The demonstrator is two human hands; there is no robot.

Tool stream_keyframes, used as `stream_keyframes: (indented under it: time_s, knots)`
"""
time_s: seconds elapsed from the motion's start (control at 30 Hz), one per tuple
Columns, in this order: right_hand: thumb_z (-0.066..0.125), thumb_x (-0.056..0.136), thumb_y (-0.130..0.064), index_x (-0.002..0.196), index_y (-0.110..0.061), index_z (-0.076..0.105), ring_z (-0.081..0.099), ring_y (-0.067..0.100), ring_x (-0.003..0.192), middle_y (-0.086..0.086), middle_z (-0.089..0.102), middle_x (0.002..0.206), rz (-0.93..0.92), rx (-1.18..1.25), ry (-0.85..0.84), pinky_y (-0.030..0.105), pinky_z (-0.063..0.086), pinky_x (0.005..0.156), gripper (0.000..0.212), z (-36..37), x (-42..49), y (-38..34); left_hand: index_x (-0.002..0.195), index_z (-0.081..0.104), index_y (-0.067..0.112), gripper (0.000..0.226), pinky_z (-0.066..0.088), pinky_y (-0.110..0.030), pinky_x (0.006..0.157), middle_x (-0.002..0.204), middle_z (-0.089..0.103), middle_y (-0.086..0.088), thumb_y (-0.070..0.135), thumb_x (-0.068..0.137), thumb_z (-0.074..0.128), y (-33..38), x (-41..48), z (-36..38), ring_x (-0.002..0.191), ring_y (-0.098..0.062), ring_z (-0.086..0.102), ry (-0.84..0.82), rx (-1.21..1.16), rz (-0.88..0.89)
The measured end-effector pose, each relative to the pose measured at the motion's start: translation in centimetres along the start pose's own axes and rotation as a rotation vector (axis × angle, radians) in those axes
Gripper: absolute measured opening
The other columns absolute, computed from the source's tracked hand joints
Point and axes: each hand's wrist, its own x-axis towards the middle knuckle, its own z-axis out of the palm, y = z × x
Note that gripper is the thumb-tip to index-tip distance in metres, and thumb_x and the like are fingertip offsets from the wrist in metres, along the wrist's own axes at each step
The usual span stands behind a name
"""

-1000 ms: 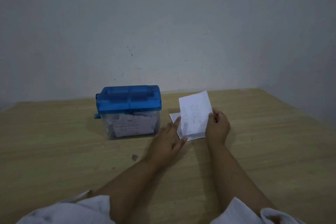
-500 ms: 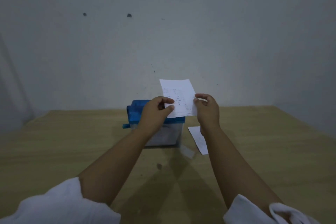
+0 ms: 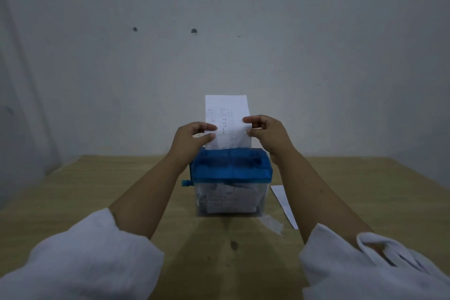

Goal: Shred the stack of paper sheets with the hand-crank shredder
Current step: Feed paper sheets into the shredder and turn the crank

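The shredder [image 3: 231, 178] stands on the table [image 3: 97, 192], near its far edge and before the wall [image 3: 219, 31]; its crank [image 3: 187, 182] juts from its left side; cut paper [image 3: 229, 198] lies inside its bin; a sheet [image 3: 225, 124] stands upright above its top, pinched between the left hand [image 3: 192, 139] and the right hand [image 3: 267, 134]; more sheets [image 3: 283, 202] lie flat on the table just right of it.

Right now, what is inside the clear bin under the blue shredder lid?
The clear plastic bin holds a pile of white paper scraps, some with faint print. The blue plastic lid covers the top of the pile, and the bin's far side is hidden.
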Motion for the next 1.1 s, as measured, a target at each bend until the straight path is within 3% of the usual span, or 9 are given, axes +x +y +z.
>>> stream_keyframes:
  time_s: [0.17, 0.27, 0.37, 0.57, 0.67, 0.83, 0.97, 1.03, 1.1]
  knots:
    - [0.058, 0.087, 0.000, 0.102, -0.016, 0.064, 0.055, 0.009, 0.083, -0.002, 0.059, 0.092, -0.027, -0.031, 0.020, 0.015, 0.048, 0.075, 0.022, -0.1, 0.1, 1.8, 0.096, 0.068, 0.017, 0.013, 0.040, -0.021, 0.089, 0.102, 0.062, 0.006, 0.009, 0.086, 0.066, -1.5, 0.1, 0.5, 0.098, -0.008, 0.054, -0.020, 0.091, 0.049]
    - [0.060, 0.087, -0.003, 0.102, -0.018, 0.059, 0.057, 0.007, 0.082, -0.001, 0.061, 0.093, -0.033, -0.026, 0.023, 0.015, 0.050, 0.070, 0.022, -0.7, 0.0, 1.9, 0.097, 0.068, 0.016, 0.015, 0.042, -0.010, 0.078, 0.101, 0.063, 0.007, 0.008, 0.084, 0.067, -1.7, 0.0, 0.6, 0.095, -0.006, 0.056, -0.061, 0.060, 0.067]
    - [0.061, 0.087, -0.003, 0.112, -0.019, 0.052, 0.060, 0.012, 0.087, 0.003, 0.064, 0.097, 0.000, -0.045, -0.055, 0.014, 0.050, 0.063, 0.031, -0.9, -0.5, 2.0, 0.097, 0.067, 0.017, 0.015, 0.042, -0.013, 0.082, 0.104, 0.063, 0.006, 0.009, 0.084, 0.067, -1.9, 0.2, 0.0, 0.097, -0.007, 0.056, -0.078, 0.109, 0.084]
    - [0.066, 0.085, -0.009, 0.117, -0.018, 0.052, 0.060, 0.012, 0.088, 0.000, 0.065, 0.098, 0.036, -0.043, -0.034, 0.024, 0.047, 0.084, 0.036, -0.8, -1.1, 2.6, 0.094, 0.066, 0.024, 0.012, 0.052, -0.022, 0.075, 0.100, 0.065, -0.002, 0.015, 0.086, 0.065, -2.3, -0.2, -0.7, 0.093, -0.015, 0.059, -0.109, 0.037, -0.033]
    - [0.065, 0.086, -0.009, 0.120, -0.017, 0.052, 0.061, 0.016, 0.094, 0.004, 0.066, 0.101, 0.047, -0.013, -0.031, 0.019, 0.046, 0.079, 0.038, -0.6, -1.2, 2.8, 0.094, 0.065, 0.023, 0.011, 0.054, -0.030, 0.079, 0.096, 0.066, -0.005, 0.014, 0.086, 0.066, -2.1, -0.6, -0.6, 0.090, -0.018, 0.061, -0.108, 0.010, -0.058]
    - [0.064, 0.087, -0.014, 0.118, -0.015, 0.054, 0.058, 0.016, 0.094, 0.005, 0.065, 0.103, 0.073, -0.093, -0.037, 0.013, 0.044, 0.068, 0.032, -0.3, -1.3, 2.9, 0.097, 0.064, 0.019, 0.012, 0.049, -0.019, 0.069, 0.086, 0.063, -0.001, 0.013, 0.087, 0.065, -2.3, -1.1, -0.8, 0.084, -0.016, 0.059, -0.114, 0.030, -0.059]
    - [0.065, 0.087, -0.019, 0.113, -0.012, 0.058, 0.055, 0.014, 0.090, 0.001, 0.062, 0.103, 0.096, -0.127, -0.033, 0.015, 0.044, 0.066, 0.028, -0.5, -1.6, 3.3, 0.099, 0.065, 0.019, 0.015, 0.048, -0.025, 0.090, 0.096, 0.061, 0.004, 0.011, 0.086, 0.066, -2.7, -1.5, -0.5, 0.098, -0.014, 0.056, -0.061, 0.148, 0.017]
    - [0.064, 0.087, -0.018, 0.113, -0.011, 0.059, 0.056, 0.014, 0.087, 0.002, 0.063, 0.099, 0.072, -0.151, -0.025, 0.014, 0.044, 0.064, 0.027, -0.5, -1.6, 3.2, 0.105, 0.066, 0.019, 0.017, 0.033, -0.030, 0.107, 0.122, 0.056, 0.001, 0.017, 0.089, 0.063, -2.7, -1.9, -0.1, 0.120, -0.017, 0.048, 0.030, 0.315, 0.098]
    - [0.064, 0.087, -0.017, 0.112, -0.010, 0.059, 0.057, 0.014, 0.085, 0.007, 0.065, 0.096, 0.051, -0.174, -0.018, 0.015, 0.045, 0.066, 0.026, -0.3, -1.5, 3.1, 0.118, 0.063, 0.023, 0.026, 0.008, -0.039, 0.116, 0.150, 0.033, 0.000, 0.026, 0.093, 0.056, -2.5, -2.6, 0.3, 0.141, -0.018, 0.024, 0.067, 0.578, 0.234]
